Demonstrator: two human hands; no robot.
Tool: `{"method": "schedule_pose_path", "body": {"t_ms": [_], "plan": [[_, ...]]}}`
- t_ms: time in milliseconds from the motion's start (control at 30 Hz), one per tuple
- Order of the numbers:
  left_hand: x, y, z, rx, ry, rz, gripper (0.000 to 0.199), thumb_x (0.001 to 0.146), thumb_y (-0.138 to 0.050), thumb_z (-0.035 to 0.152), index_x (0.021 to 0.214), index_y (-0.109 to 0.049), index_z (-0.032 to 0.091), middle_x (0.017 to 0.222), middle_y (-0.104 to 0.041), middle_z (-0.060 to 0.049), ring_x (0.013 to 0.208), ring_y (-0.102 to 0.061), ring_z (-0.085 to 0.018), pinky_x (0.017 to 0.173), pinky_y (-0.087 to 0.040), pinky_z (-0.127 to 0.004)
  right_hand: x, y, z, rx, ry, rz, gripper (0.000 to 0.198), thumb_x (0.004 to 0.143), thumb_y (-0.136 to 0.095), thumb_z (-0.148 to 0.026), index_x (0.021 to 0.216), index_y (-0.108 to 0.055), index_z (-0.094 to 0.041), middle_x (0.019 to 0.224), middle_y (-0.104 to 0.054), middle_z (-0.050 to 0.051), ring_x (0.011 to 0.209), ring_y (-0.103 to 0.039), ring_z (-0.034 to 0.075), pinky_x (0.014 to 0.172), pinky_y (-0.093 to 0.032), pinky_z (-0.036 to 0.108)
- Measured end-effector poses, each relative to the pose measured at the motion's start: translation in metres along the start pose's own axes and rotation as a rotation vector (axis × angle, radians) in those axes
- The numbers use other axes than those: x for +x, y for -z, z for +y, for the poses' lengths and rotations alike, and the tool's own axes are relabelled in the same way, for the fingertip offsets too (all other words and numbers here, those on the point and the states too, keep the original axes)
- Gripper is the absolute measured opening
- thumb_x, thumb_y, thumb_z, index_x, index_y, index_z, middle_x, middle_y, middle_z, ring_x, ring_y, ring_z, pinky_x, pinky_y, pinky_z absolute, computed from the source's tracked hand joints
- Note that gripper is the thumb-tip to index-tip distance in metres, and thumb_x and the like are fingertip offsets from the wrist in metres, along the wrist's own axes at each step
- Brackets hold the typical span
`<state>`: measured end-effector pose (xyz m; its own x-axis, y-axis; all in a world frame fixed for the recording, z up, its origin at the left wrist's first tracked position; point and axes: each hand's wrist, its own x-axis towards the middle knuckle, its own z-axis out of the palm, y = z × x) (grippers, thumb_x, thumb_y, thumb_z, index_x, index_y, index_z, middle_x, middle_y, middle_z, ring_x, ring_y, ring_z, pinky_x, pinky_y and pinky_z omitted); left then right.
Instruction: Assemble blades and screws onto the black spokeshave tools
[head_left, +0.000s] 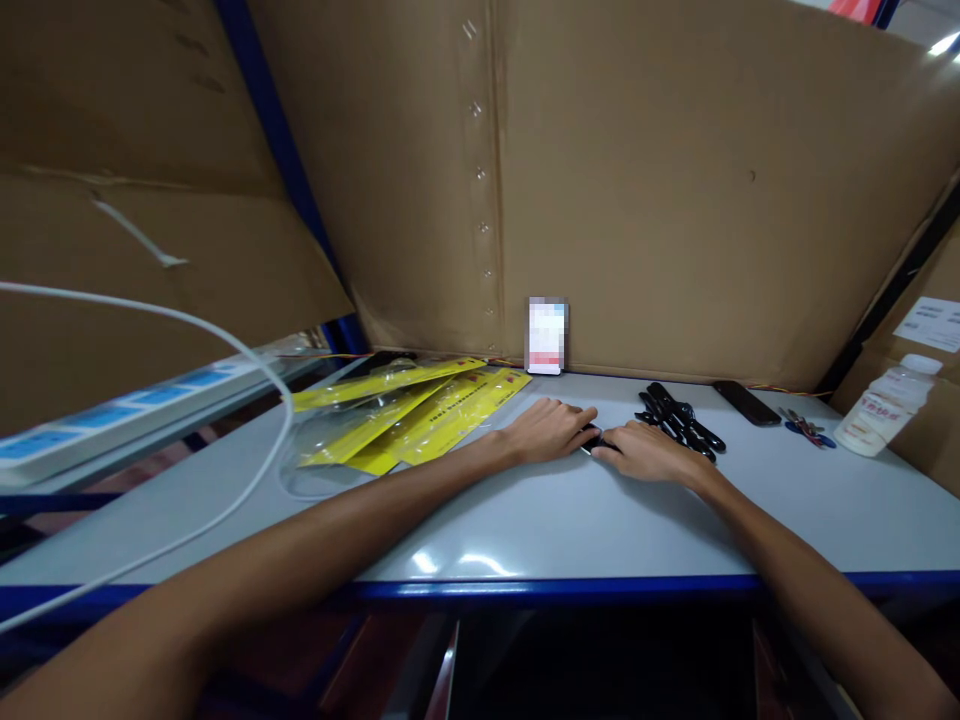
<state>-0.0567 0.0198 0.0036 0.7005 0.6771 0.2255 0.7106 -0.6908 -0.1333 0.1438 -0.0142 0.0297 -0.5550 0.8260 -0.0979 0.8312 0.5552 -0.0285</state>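
Observation:
My left hand (550, 430) and my right hand (643, 450) meet over the middle of the table, fingers closed on the same small black object with a pale, shiny edge (593, 441). Most of that object is covered by my fingers, so its kind cannot be made out. Just beyond my right hand lies a loose pile of several slim black items with rounded ends (677, 415). To the left of my left hand, yellow-and-clear plastic packages (442, 415) overlap in a fanned heap.
A lit phone (547, 337) leans against the cardboard wall (637, 200). Toward the right are a dark flat device (746, 403), keys (806, 428) and a white-capped bottle (889, 405). A white cable (255, 355) arcs past a power strip (127, 415) on the left.

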Motion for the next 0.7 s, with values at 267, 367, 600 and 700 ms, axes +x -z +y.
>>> {"method": "schedule_pose_path", "body": {"t_ms": [267, 367, 600, 700], "plan": [[0.000, -0.004, 0.005, 0.000, 0.071, -0.020, 0.025, 0.108, -0.035, 0.039, 0.113, -0.049, 0.019, 0.099, -0.074, -0.010, 0.079, -0.070, -0.027, 0.066, -0.039, -0.031, 0.000, 0.000, -0.001, -0.033, -0.009, 0.015, 0.048, 0.103, -0.038, -0.045, 0.111, -0.074, -0.014, 0.102, -0.075, 0.017, 0.090, -0.069, 0.029, 0.076, -0.047, 0.037], [0.000, -0.006, 0.010, -0.067, 0.094, -0.002, 0.021, 0.106, -0.037, 0.036, 0.113, -0.049, 0.020, 0.095, -0.073, -0.009, 0.079, -0.070, -0.028, 0.067, -0.041, -0.032, 0.000, 0.000, 0.001, -0.068, -0.043, 0.040, 0.047, 0.104, -0.039, -0.044, 0.108, -0.075, -0.014, 0.100, -0.075, 0.017, 0.088, -0.070, 0.029, 0.075, -0.048, 0.037], [0.004, -0.011, 0.019, -0.211, 0.180, 0.090, 0.017, 0.098, -0.043, 0.020, 0.113, -0.051, 0.020, 0.105, -0.068, -0.010, 0.086, -0.068, -0.027, 0.070, -0.046, -0.034, 0.000, -0.002, 0.000, -0.136, -0.094, 0.061, 0.046, 0.104, -0.037, -0.042, 0.100, -0.074, -0.014, 0.101, -0.075, 0.018, 0.091, -0.071, 0.030, 0.075, -0.048, 0.036], [0.007, -0.010, 0.020, -0.261, 0.164, 0.109, 0.015, 0.094, -0.045, 0.016, 0.103, -0.056, 0.020, 0.102, -0.066, -0.008, 0.083, -0.066, -0.024, 0.072, -0.046, -0.032, -0.001, -0.001, -0.002, -0.154, -0.117, 0.070, 0.043, 0.104, -0.040, -0.041, 0.100, -0.073, -0.015, 0.102, -0.075, 0.018, 0.092, -0.071, 0.029, 0.076, -0.047, 0.035]]}}
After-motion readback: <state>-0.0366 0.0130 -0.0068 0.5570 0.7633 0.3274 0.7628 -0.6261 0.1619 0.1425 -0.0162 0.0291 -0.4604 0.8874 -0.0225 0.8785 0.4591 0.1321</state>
